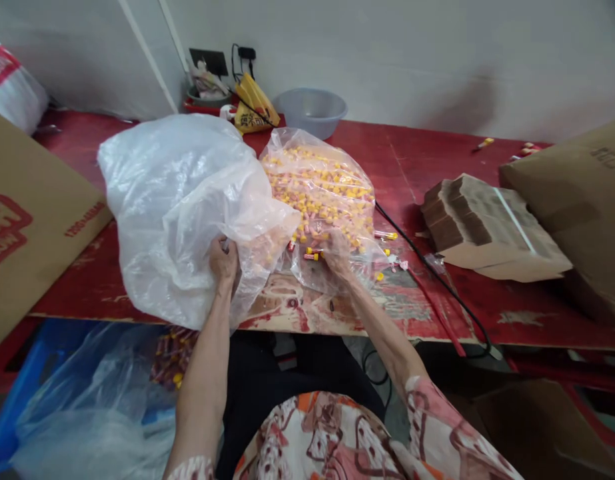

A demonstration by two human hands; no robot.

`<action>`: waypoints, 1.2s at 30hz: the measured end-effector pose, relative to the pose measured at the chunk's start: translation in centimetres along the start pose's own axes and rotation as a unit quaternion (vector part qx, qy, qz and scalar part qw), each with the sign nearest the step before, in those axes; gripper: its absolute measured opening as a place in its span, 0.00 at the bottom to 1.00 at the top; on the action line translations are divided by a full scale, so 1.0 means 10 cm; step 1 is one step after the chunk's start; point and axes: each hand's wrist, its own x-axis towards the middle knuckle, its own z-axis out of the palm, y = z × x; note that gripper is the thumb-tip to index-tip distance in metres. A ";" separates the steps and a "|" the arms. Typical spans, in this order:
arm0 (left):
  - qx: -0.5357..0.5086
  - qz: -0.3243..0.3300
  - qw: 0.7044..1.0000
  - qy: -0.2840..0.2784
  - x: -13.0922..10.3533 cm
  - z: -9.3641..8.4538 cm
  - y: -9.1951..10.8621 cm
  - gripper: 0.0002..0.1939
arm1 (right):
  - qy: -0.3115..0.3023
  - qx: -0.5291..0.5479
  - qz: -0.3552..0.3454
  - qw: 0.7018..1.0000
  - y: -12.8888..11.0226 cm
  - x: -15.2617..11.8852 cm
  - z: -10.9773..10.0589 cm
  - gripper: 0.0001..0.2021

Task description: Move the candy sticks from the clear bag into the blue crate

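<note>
A large, cloudy white plastic bag [172, 180] bulges on the left of the red table. My left hand [224, 261] is closed on its near side, thumb and fingers pinching the film. To the right lies a clear plastic bag [317, 193] full of small pink tubes with yellow caps. At its near end is my right hand [338, 259], partly covered by the film; its fingers are blurred, so their grip does not show. A few small tubes [312, 255] lie just left of that hand. Loose yellow caps [380, 276] are scattered to its right.
Folded cardboard [492, 230] stands strapped on the right, beside a big carton [577, 193]. Another carton [32, 220] is at far left. A black cable [427, 263] crosses the red table [387, 153]. Behind stands a grey basin [312, 110]. Below left, a blue crate [52, 360] holds plastic-wrapped tubes.
</note>
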 end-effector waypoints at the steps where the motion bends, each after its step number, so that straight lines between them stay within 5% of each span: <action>1: -0.006 0.002 1.000 -0.003 0.00 0.00 0.00 0.12 | 0.003 0.010 0.003 1.000 -0.01 -0.05 -0.04 0.15; 7: -0.082 0.000 0.997 0.005 -0.05 -0.12 -0.01 0.12 | 0.028 0.026 0.038 0.999 -0.15 -0.51 -0.11 0.14; 12: -0.102 0.013 0.992 0.071 -0.43 -0.36 0.07 0.18 | -0.013 0.080 0.011 0.997 -0.34 -0.71 -0.05 0.11; 16: -0.176 0.051 0.983 -0.028 -0.96 -0.40 0.16 0.23 | 0.022 0.146 0.076 0.986 -0.48 -0.76 -0.05 0.12; 20: -0.280 0.045 0.946 -0.160 -1.35 -0.20 0.18 0.26 | 0.024 0.164 0.127 0.978 -0.63 -0.79 -0.02 0.15; 26: -0.311 0.017 0.922 -0.231 -1.53 0.01 0.17 0.25 | 0.106 0.358 0.222 0.900 -1.05 -0.76 0.16 0.21; 31: -0.336 0.002 0.903 -0.267 -1.58 0.05 0.17 0.25 | 0.078 0.416 0.293 0.857 -1.29 -0.98 0.40 0.22; 33: -0.335 -0.006 0.906 -0.258 -1.57 0.05 0.15 0.25 | 0.039 0.400 0.285 0.870 -1.28 -1.06 0.40 0.22; 36: -0.325 -0.023 0.912 -0.248 -1.55 0.04 0.15 0.26 | -0.015 0.301 0.191 0.934 -1.16 -1.09 0.25 0.18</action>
